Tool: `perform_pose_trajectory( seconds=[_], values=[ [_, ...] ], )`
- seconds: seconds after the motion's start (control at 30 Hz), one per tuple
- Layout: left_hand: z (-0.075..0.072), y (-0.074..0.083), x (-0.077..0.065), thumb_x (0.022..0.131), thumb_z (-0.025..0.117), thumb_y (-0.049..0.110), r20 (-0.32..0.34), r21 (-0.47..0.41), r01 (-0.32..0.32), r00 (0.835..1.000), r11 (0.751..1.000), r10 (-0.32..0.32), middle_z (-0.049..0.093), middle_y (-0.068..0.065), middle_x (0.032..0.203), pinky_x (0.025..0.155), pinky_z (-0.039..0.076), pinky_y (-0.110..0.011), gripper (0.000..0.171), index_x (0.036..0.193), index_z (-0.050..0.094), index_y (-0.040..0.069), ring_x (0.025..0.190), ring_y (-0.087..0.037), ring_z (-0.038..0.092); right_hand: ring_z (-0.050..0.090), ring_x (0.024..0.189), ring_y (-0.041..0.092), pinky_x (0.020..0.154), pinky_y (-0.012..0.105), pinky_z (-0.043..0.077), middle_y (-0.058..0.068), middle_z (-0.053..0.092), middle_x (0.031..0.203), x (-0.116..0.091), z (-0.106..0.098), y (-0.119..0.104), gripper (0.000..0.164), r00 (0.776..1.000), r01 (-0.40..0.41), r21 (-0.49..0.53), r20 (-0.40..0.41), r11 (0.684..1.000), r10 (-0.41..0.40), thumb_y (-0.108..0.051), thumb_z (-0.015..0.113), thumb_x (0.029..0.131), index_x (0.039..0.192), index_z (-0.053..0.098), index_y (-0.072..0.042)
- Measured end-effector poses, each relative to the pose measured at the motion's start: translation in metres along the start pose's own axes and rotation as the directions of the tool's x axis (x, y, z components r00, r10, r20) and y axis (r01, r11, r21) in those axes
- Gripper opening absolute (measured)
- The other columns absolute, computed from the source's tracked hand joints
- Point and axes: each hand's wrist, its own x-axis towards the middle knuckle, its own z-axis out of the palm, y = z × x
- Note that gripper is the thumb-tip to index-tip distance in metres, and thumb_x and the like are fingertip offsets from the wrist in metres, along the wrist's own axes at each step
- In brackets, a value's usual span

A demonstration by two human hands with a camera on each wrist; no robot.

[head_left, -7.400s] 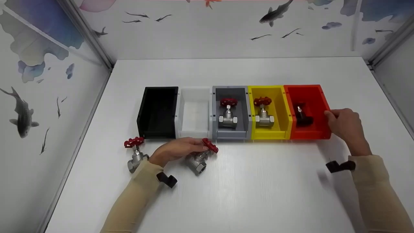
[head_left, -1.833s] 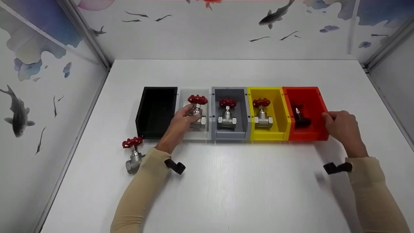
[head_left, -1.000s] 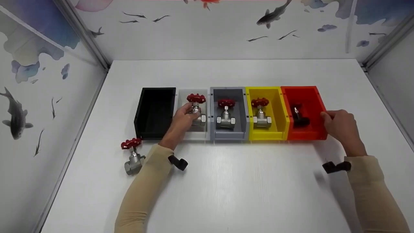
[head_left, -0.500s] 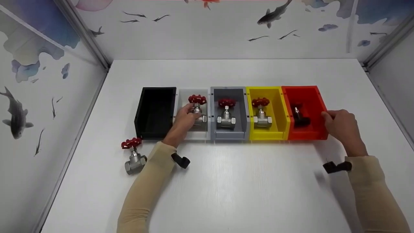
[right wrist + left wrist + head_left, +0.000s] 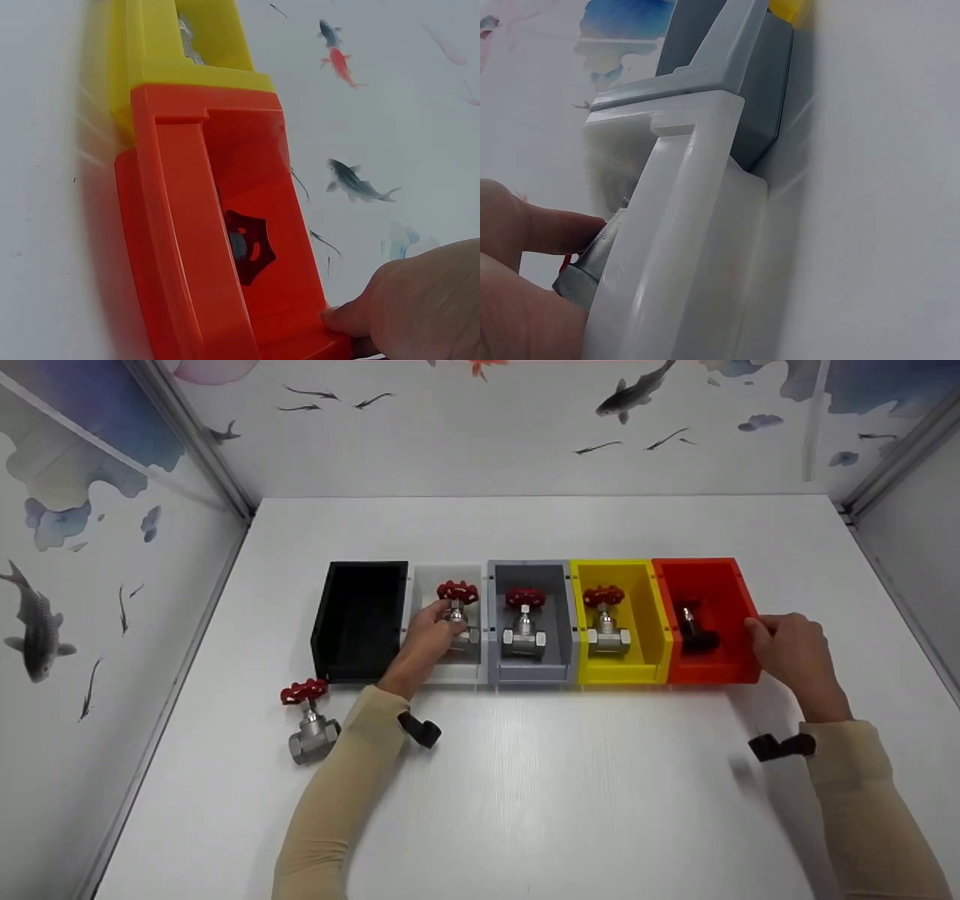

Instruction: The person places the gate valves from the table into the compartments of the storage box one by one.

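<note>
In the head view my left hand (image 5: 424,645) reaches into the white bin (image 5: 450,673) and grips a steel gate valve (image 5: 457,592) round its neck, below the red handwheel. The fingers cover part of the valve body. The left wrist view shows the metal valve body (image 5: 592,262) between thumb and finger behind the bin's front lip. My right hand (image 5: 796,656) pinches the right wall of the red bin (image 5: 739,667). Inside that bin lies a dark valve (image 5: 697,637); its black handwheel (image 5: 253,247) shows in the right wrist view.
The grey bin (image 5: 534,673) and the yellow bin (image 5: 626,675) each hold a red-wheeled valve. At the row's left end stands the black bin (image 5: 360,671). Another red-wheeled valve (image 5: 313,735) sits on the white table (image 5: 570,795), left of my left forearm. Printed walls enclose the table.
Earlier, my left hand held this valve on the table before the bins; it moved up and back into the white bin. Over the last second little moves. The right hand stays on the red bin.
</note>
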Motion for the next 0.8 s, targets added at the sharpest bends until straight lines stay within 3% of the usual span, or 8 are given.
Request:
perform_pose_trajectory(
  seconds=[0.4,0.63,0.8],
  values=[
    [-0.0002,-0.0015,0.0009,0.096,0.057,0.007,0.001,0.002,-0.008,1.0,1.0,0.008,0.048,-0.014,0.146,0.107,0.041,-0.036,0.06,0.152,0.035,0.004,0.127,-0.024,0.05,0.054,0.074,0.028,0.056,0.031,0.043,0.025,0.066,0.089,-0.0011,-0.0011,-0.0026,0.052,1.0,-0.018,0.001,0.018,1.0,0.018,-0.03,0.042,0.106,0.133,0.053,0.012],
    [-0.0011,-0.0019,0.0009,0.097,0.055,0.008,0.018,-0.005,-0.002,1.0,1.0,0.003,0.044,-0.013,0.151,0.109,0.039,-0.036,0.061,0.154,0.031,0.004,0.13,-0.022,0.048,0.059,0.076,0.032,0.056,0.03,0.043,0.037,0.065,0.106,0.0008,0.0008,-0.0009,0.047,0.999,0.03,-0.032,-0.033,0.999,-0.031,-0.025,0.045,0.105,0.128,0.056,0.014],
    [-0.0005,-0.0027,0.002,0.098,0.055,0.008,0.009,0.003,-0.009,1.0,1.0,0.009,0.042,-0.014,0.153,0.11,0.038,-0.035,0.061,0.154,0.031,0.003,0.134,-0.023,0.045,0.056,0.075,0.031,0.057,0.031,0.043,0.036,0.065,0.104,0.0002,0.0018,-0.0008,0.046,0.999,0.026,-0.024,-0.034,0.999,-0.027,-0.023,0.044,0.105,0.129,0.056,0.014]
  ],
)
